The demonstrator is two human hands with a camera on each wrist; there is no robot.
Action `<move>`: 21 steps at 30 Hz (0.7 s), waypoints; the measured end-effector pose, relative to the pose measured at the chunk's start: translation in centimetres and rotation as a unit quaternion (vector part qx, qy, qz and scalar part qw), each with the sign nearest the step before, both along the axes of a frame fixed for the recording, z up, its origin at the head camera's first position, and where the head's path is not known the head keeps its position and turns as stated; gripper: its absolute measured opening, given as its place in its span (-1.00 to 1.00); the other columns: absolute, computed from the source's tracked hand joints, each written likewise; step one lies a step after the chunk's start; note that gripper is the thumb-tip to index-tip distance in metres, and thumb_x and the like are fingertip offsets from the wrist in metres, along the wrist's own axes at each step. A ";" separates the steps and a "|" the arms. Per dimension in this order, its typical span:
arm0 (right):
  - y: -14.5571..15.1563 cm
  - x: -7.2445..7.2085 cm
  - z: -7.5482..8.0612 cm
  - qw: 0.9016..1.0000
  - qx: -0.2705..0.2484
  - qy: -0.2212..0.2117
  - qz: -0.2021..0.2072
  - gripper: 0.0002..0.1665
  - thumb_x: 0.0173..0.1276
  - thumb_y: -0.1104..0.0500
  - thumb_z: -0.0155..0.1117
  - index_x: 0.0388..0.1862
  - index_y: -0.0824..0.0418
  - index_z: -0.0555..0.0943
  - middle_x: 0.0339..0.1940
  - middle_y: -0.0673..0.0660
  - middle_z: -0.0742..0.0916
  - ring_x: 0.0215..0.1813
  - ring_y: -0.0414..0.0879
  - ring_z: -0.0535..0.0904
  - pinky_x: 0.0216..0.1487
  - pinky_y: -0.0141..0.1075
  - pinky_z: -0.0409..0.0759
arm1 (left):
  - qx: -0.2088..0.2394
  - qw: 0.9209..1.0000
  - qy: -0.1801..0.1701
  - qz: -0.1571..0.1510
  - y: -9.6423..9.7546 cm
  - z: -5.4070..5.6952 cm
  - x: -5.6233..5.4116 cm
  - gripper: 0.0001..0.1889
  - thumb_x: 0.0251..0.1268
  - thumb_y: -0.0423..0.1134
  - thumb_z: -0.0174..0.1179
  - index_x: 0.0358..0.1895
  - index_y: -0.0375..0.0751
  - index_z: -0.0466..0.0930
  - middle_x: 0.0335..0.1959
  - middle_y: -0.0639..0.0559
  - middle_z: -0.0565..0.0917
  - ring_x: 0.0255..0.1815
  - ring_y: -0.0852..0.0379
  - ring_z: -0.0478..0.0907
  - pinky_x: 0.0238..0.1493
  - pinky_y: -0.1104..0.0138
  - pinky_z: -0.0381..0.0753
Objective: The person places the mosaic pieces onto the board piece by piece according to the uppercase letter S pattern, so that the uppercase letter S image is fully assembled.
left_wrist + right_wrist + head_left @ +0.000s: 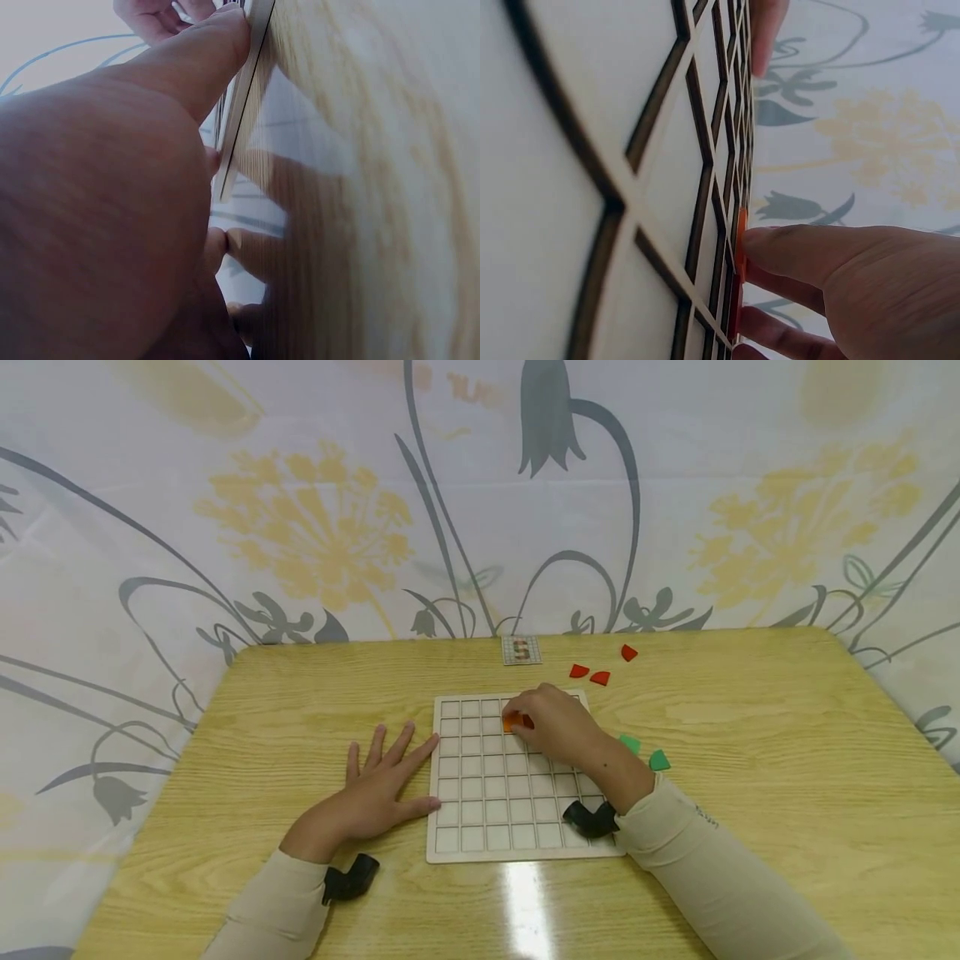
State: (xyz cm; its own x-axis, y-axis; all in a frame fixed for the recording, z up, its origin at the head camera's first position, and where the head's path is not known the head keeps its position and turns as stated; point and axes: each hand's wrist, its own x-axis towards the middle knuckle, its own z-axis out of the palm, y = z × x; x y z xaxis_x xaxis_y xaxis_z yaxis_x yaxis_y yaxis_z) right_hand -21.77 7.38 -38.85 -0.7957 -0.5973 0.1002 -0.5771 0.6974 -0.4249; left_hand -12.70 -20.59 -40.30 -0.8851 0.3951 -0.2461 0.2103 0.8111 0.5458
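A pale board with a square grid lies on the wooden table. My right hand reaches over its upper part, fingers curled down, thumb and fingertips at a small orange tile in a cell. Beside that tile, a red tile shows under the fingers in the right wrist view. The hand covers several cells. Flat on the table, fingers spread, my left hand touches the board's left edge with thumb and index fingertip.
Behind the board lies a small card with a gridded pattern. Red quarter-round tiles lie at the back right. Two green tiles sit right of the board, near my right forearm. A flowered curtain hangs behind the table.
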 end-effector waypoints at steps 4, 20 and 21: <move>0.0 0.0 0.1 1.000 0.000 0.001 0.001 -0.78 0.34 0.25 0.40 -0.05 0.17 0.77 -0.15 0.06 0.81 -0.13 -0.07 0.63 -0.08 -0.19 0.62 | -0.005 1.000 0.006 0.001 0.1 0.1 0.0 -0.13 0.39 0.20 0.16 0.64 0.18 -0.09 0.67 -0.13 -0.28 0.61 -0.32 -0.65 0.40 -0.31 -0.73; 1.5 -0.1 0.9 0.999 0.009 -0.003 -0.032 -0.71 0.40 0.16 0.34 0.07 0.18 0.73 0.12 0.15 0.74 0.23 0.10 0.61 0.15 -0.05 0.64 | 0.005 1.000 0.006 0.001 0.0 0.0 0.1 -0.13 0.39 0.21 0.15 0.64 0.20 -0.09 0.67 -0.12 -0.30 0.61 -0.30 -0.65 0.40 -0.30 -0.75; 1.8 -0.1 0.9 0.999 0.009 -0.007 -0.038 -0.70 0.41 0.16 0.34 0.08 0.18 0.73 0.14 0.14 0.74 0.24 0.10 0.61 0.17 -0.03 0.63 | 0.006 1.000 0.005 0.001 0.1 0.0 0.2 -0.13 0.39 0.22 0.16 0.64 0.20 -0.09 0.67 -0.12 -0.30 0.61 -0.30 -0.66 0.39 -0.30 -0.75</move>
State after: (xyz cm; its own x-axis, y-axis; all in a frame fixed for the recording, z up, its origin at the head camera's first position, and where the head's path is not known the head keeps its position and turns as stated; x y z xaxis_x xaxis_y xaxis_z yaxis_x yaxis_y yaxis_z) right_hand -21.87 9.16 -37.92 -0.8402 -0.5366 0.0788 -0.5164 0.7472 -0.4184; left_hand -12.53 -20.53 -40.34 -0.8881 0.3964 -0.2328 0.2138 0.8044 0.5543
